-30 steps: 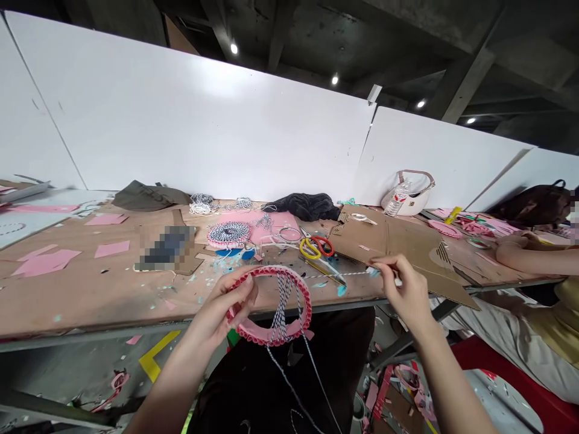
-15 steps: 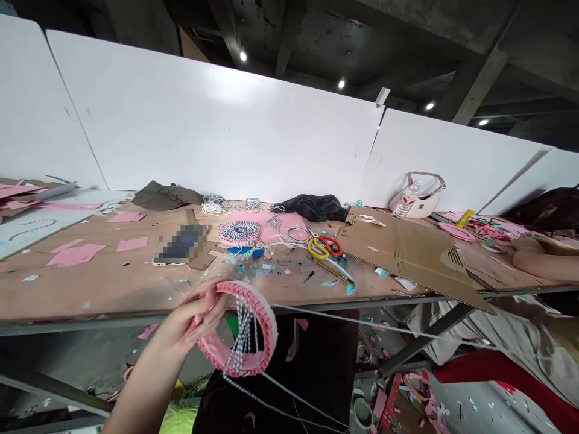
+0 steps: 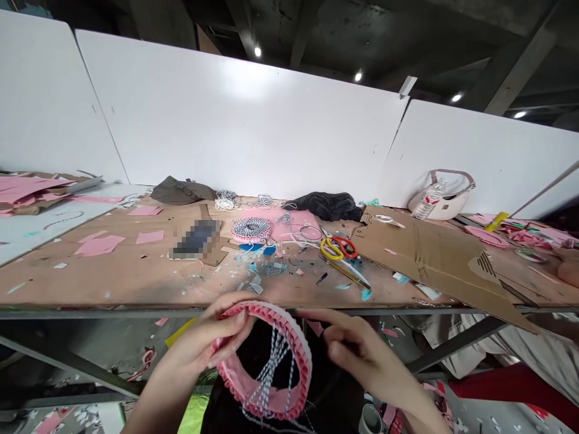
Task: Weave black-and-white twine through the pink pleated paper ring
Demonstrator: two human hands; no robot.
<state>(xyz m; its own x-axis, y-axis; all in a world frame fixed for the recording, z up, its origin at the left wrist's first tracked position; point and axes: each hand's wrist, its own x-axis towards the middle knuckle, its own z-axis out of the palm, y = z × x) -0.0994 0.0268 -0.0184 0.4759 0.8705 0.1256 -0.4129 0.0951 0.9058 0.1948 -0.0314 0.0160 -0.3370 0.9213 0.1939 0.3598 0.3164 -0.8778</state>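
Pink pleated hoop (image 3: pixel 266 361) w/ black-white twine (image 3: pixel 271 367) strung across it sits below the table edge (image 3: pixel 136 313), over the person's lap. Left hand (image 3: pixel 212 346) has fingers closed on the hoop's left rim. Right hand (image 3: pixel 357 352) is just beside the right rim, fingers curled; can't tell if they pinch twine. On the table beyond: yellow/red scissors (image 3: pixel 337 247), cardboard sheet (image 3: pixel 429 253), pink paper scraps (image 3: pixel 102 244).

Cluttered brown worktable (image 3: pixel 113 280) against white panels (image 3: pixel 235 120)

Yellow and red scissors (image 3: pixel 337 248) lie mid-frame, a cardboard sheet (image 3: pixel 429 253) to their right, pink paper scraps (image 3: pixel 99 244) at left, a white bag (image 3: pixel 446 196) upper right.
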